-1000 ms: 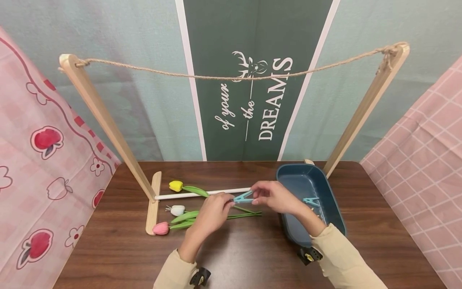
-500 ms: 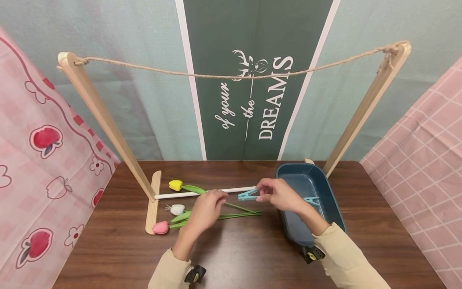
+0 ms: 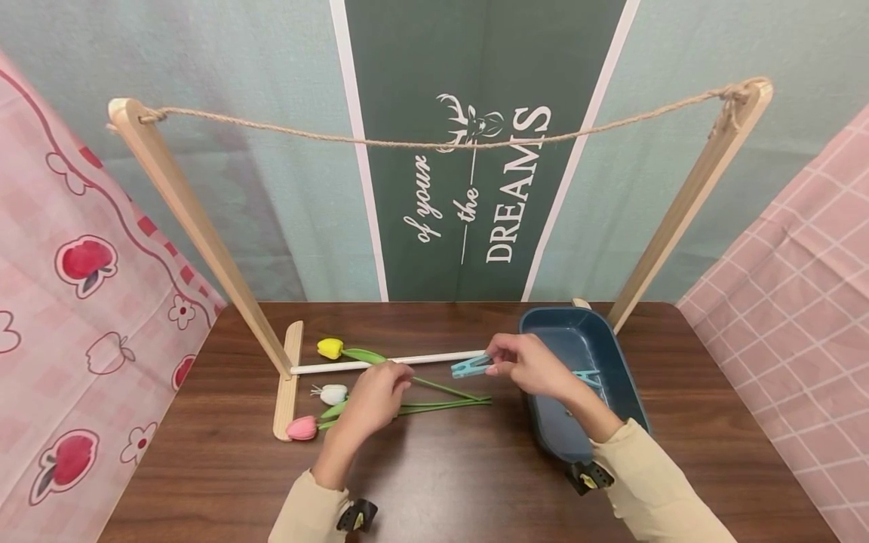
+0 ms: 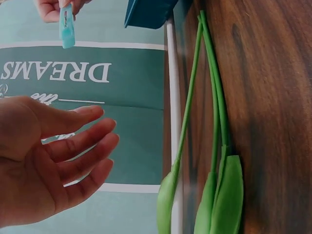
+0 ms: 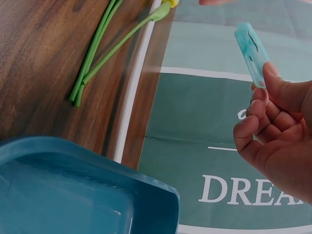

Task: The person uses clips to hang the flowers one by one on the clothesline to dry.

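A light blue clothespin [image 3: 470, 366] is pinched at its handle end between the thumb and fingers of my right hand [image 3: 532, 367], with its tip toward the left. In the right wrist view the clothespin [image 5: 251, 51] rises from the fingertips. My left hand [image 3: 373, 398] hovers over the stems of the artificial tulips; its fingers are relaxed and hold nothing, as the left wrist view of the hand [image 4: 58, 156] confirms. Below lie a yellow tulip [image 3: 330, 348], a white tulip [image 3: 333, 394] and a pink tulip [image 3: 302, 427], their heads to the left. Parts of their leaves are hidden.
A blue tub [image 3: 627, 377] sits at the right with another clothespin [image 3: 588, 378] inside, partly behind my right wrist. A twine line [image 3: 407, 143] hangs between two wooden posts [image 3: 204, 234]. The frame's white rod [image 3: 441, 357] runs low across the table.
My left hand has let go of the clothespin and drawn back to the left, toward the person. My right hand keeps the clothespin, shifted slightly right.
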### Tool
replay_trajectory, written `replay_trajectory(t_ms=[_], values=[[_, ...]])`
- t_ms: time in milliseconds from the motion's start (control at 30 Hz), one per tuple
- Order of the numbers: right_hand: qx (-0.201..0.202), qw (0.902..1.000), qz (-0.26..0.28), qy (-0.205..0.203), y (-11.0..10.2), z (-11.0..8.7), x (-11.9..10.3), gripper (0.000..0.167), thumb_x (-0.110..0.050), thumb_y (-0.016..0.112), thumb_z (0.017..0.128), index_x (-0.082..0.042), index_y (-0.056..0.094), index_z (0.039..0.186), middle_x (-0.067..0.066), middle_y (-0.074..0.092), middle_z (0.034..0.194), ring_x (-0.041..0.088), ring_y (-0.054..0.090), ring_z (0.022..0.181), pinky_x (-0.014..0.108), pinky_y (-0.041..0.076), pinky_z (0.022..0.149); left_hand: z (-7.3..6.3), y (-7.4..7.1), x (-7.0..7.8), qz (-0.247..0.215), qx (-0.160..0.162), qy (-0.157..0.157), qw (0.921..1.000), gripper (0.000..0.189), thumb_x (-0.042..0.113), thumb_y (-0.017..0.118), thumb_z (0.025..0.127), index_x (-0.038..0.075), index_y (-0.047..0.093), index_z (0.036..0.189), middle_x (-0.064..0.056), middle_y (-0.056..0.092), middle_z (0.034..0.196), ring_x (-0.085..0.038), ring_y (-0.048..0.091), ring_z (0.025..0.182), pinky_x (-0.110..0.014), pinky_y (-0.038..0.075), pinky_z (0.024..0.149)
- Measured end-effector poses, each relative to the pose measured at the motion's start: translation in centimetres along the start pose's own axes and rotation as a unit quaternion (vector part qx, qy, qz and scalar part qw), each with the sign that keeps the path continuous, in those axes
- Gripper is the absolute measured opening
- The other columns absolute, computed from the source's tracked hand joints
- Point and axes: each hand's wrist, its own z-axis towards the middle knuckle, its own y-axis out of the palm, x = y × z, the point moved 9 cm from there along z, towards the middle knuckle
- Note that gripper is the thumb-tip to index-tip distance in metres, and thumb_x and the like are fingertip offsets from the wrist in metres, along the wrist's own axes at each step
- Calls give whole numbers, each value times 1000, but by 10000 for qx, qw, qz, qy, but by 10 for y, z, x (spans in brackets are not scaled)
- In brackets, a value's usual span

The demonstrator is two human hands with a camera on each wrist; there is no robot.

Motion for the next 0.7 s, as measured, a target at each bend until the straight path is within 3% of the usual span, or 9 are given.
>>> replay_trajectory(t_ms=[500, 700], values=[[26, 10000, -56, -50, -3, -1, 3, 8, -1, 68, 78, -7, 62, 79, -6, 53, 65, 9, 44, 58, 24, 38, 51, -5, 21, -17, -79, -523, -290, 9982, 11, 0, 63, 81, 3, 67, 90, -6, 65, 84, -24, 62, 81, -39, 49, 71], [48, 10000, -31, -9, -3, -2, 4, 9, -1, 68, 78, -7, 62, 79, -6, 52, 65, 10, 44, 58, 24, 38, 51, -5, 30, -21, -181, -620, -233, 9976, 11, 0, 62, 82, 2, 67, 91, -6, 65, 86, -24, 63, 83, -38, 49, 72]])
